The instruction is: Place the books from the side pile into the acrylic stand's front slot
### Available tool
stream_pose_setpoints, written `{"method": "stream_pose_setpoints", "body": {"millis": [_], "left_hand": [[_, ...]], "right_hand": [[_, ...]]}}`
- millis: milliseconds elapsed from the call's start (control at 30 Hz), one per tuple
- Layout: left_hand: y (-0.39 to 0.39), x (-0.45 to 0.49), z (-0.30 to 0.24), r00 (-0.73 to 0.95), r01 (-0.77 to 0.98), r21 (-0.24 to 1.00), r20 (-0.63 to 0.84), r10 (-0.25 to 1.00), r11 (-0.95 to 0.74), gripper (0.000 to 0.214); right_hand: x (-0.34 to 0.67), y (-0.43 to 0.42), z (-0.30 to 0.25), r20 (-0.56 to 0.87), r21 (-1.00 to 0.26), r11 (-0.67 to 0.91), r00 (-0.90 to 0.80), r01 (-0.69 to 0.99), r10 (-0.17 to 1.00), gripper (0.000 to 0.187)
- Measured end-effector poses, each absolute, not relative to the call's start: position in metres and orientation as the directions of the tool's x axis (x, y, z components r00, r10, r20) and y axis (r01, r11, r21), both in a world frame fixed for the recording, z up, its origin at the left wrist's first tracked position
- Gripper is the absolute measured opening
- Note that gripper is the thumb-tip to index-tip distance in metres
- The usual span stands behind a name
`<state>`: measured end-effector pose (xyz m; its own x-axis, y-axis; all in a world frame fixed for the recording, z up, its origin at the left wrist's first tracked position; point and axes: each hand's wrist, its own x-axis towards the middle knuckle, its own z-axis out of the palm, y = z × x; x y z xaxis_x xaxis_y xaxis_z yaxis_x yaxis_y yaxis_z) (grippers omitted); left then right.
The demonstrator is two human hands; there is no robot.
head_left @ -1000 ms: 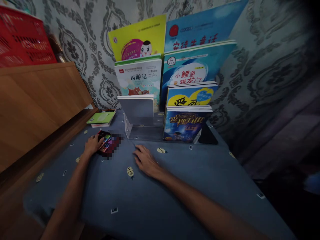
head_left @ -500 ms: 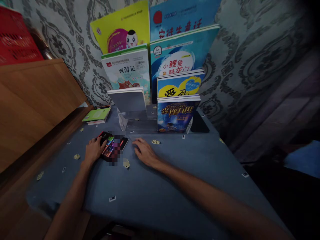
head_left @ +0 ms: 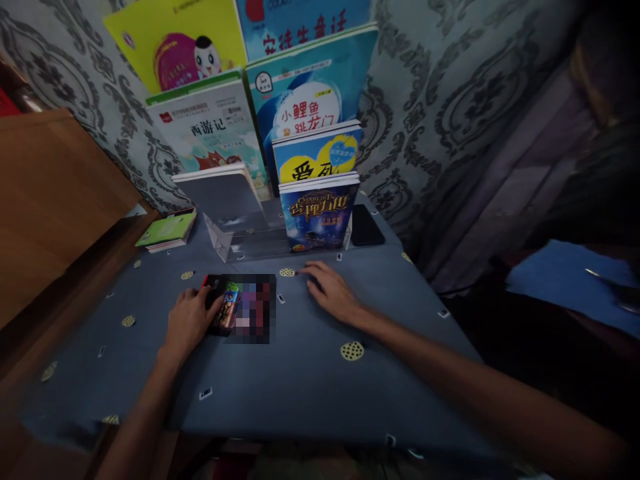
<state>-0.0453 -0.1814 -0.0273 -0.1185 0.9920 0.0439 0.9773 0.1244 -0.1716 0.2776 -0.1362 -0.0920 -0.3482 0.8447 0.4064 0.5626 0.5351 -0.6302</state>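
Observation:
A small dark book (head_left: 231,303) with a colourful cover lies on the cloth-covered table (head_left: 280,387). Its right part is blurred into blocks. My left hand (head_left: 193,313) grips its left edge, the thumb lying over the cover. To the right, my right hand (head_left: 333,290) hovers low over or rests on the cloth, holding nothing, fingers partly stretched and apart. Behind both hands, a clear stand holds several upright books, among them a blue book (head_left: 317,217) in front and a grey-backed book (head_left: 225,197) to its left.
Green books (head_left: 167,230) lie stacked at the table's left rear. A black phone-like slab (head_left: 367,225) rests beside the stand's right end. Along the left runs a wooden panel (head_left: 60,173); a blue cloth (head_left: 560,283) lies off to the right.
The view has swung rightward. The dark book has turned from slanted to nearly square with my left hand still on it. My right hand is now farther from the book.

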Motion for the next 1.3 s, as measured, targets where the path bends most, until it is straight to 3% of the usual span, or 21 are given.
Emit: {"method": "stream_pose_setpoints", "body": {"millis": [267, 433, 700, 867, 1000, 1100, 1233, 1300], "left_hand": [[-0.188, 0.017, -0.025, 0.047, 0.989, -0.143, -0.013, 0.999, -0.049, 0.045], [-0.189, 0.055, -0.027, 0.153, 0.982, -0.106, -0.015, 0.988, -0.154, 0.042], [-0.191, 0.093, -0.022, 0.295, 0.952, -0.057, -0.083, 0.952, -0.3, 0.037], [-0.188, 0.093, -0.031, 0.339, 0.937, -0.092, -0.007, 0.941, -0.338, 0.033], [-0.184, 0.086, -0.04, 0.371, 0.929, -0.011, 0.082, 0.925, -0.371, 0.033], [-0.183, 0.077, -0.041, 0.43, 0.897, 0.084, 0.073, 0.9, -0.435, 0.047], [-0.183, 0.064, -0.037, 0.558, 0.821, 0.177, -0.049, 0.828, -0.542, 0.089], [-0.183, 0.058, -0.035, 0.586, 0.804, 0.194, -0.1, 0.804, -0.562, 0.097]], "right_hand": [[0.314, -0.136, -0.093, 0.45, -0.676, 0.477, -0.198, 0.562, 0.871, 0.032], [0.315, -0.142, -0.082, 0.484, -0.625, 0.483, -0.182, 0.614, 0.856, 0.032], [0.298, -0.169, -0.06, 0.481, -0.489, 0.613, -0.393, 0.621, 0.783, 0.033], [0.288, -0.18, -0.059, 0.424, -0.465, 0.661, -0.507, 0.588, 0.75, 0.036], [0.292, -0.175, -0.062, 0.366, -0.41, 0.646, -0.532, 0.644, 0.763, 0.037], [0.301, -0.165, -0.063, 0.315, -0.373, 0.574, -0.483, 0.729, 0.817, 0.037], [0.31, -0.156, -0.058, 0.233, -0.312, 0.493, -0.438, 0.812, 0.868, 0.033], [0.311, -0.155, -0.053, 0.196, -0.273, 0.469, -0.428, 0.84, 0.882, 0.029]]}}
